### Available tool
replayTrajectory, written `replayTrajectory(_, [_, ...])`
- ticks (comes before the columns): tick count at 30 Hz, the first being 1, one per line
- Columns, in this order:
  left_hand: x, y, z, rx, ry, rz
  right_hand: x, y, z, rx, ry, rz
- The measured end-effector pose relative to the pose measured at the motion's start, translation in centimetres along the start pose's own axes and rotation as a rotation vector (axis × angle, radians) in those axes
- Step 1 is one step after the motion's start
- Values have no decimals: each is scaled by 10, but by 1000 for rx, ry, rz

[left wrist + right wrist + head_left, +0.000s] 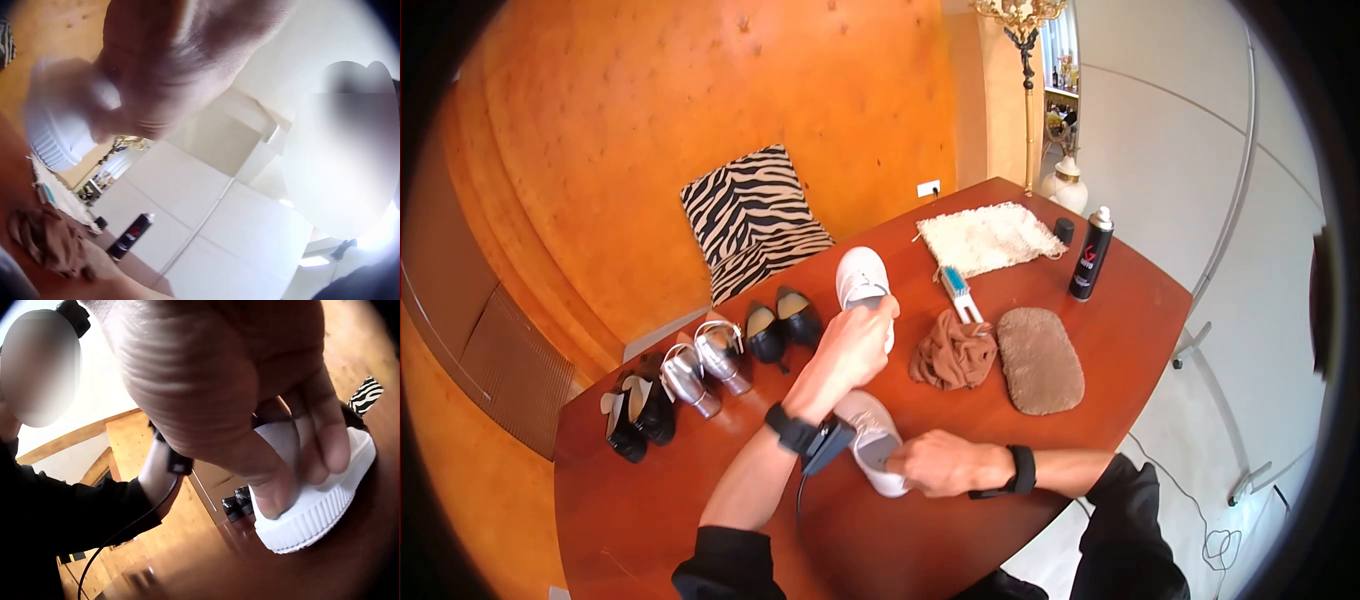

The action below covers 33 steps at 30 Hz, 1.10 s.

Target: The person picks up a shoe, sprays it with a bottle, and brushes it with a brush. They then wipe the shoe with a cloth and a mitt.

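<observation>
My left hand (855, 345) grips a white sneaker (861, 274) by its heel end, toe pointing to the far side; in the left wrist view the hand (181, 69) pinches that blurred white shoe (59, 119). Nearer to me, my right hand (945, 463) holds the heel of another white sneaker (868, 425), whose toe points away. The right wrist view has the thumb of the right hand (250, 406) on one side of the shoe (312, 515) and fingers on the other.
Silver heels (722, 350), black heels (798, 318) and black shoes (650, 408) line the table's left. Right of the sneakers lie a brown cloth (952, 352), a fuzzy brown pad (1041, 362), a brush (960, 292), a cream cloth (985, 238) and a black spray can (1091, 255).
</observation>
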<state>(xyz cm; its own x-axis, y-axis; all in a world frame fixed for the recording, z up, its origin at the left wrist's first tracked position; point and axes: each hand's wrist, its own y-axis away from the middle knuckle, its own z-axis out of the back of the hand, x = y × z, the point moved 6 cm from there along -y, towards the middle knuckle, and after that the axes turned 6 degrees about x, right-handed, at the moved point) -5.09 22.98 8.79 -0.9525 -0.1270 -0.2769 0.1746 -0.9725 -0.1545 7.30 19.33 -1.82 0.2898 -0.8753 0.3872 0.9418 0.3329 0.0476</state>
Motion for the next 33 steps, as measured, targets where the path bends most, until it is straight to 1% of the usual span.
replayTrajectory(2, [34,-36,-28,-23,-25,-19,5,7,0,-27,-54,-6])
replayTrajectory(3, [52,-51,-42,5,-25,14,9,12,4,9,-32,-23])
replayTrajectory(4, [69,-61,-53,34,-25,47,9,19,6,-9,-49,1])
replayTrajectory(5, [81,-68,-60,66,-1,102,8,30,18,-149,-96,48])
replayTrajectory(6, [91,-73,-66,83,-45,131,6,45,28,-288,-145,98])
replayTrajectory(8, [104,-78,-66,90,-31,212,-10,82,70,-499,-55,33])
replayTrajectory(9, [111,-81,-67,113,-4,266,-31,103,85,-611,21,-100])
replayTrajectory(10, [112,-83,-66,83,-54,219,-54,125,99,-719,101,-234])
replayTrajectory(11, [117,-84,-67,76,-56,228,-77,151,118,-892,99,-346])
replayTrajectory(12, [121,-88,-69,69,-58,231,-110,179,125,-1099,-9,-454])
replayTrajectory(13, [125,-90,-73,64,-30,247,-126,204,140,-1252,36,-531])
replayTrajectory(14, [125,-91,-75,71,-38,252,-155,232,144,-1391,-19,-639])
replayTrajectory(15, [123,-92,-76,69,-35,255,-179,255,149,-1432,58,-733])
replayTrajectory(16, [122,-92,-76,66,-34,260,-202,274,150,-1437,34,-881])
replayTrajectory(18, [119,-94,-76,64,-40,256,-239,295,151,-1365,121,-1102])
replayTrajectory(19, [118,-94,-76,65,-49,261,-249,294,154,-1368,125,-1102])
replayTrajectory(21, [114,-92,-75,55,-95,262,-274,292,151,-1322,-67,-1160])
replayTrajectory(22, [109,-90,-72,46,-141,267,-278,288,154,-1325,-69,-1160])
replayTrajectory(23, [103,-86,-69,45,-147,267,-282,281,158,-1346,-61,-1121])
replayTrajectory(24, [90,-80,-60,-77,-173,158,-285,274,159,-1366,-56,-1080])
replayTrajectory(25, [72,-69,-48,-200,-201,50,-286,270,159,-1410,-62,-1088])
replayTrajectory(26, [48,-53,-33,-293,-199,-15,-288,267,160,-1413,-70,-1081])
replayTrajectory(28, [12,-13,-17,-447,-9,-109,-290,267,160,-1507,-138,-1072])
replayTrajectory(29, [-5,9,-13,-407,84,-108,-291,267,162,-1538,-129,-1030])
replayTrajectory(30, [-23,34,-10,-433,133,-158,-292,267,162,-1566,-121,-992])
replayTrajectory(32, [-52,81,-13,-382,139,-209,-293,268,161,-1562,-35,-982])
replayTrajectory(33, [-60,101,-23,-357,181,-269,-289,266,163,-1568,-39,-979])
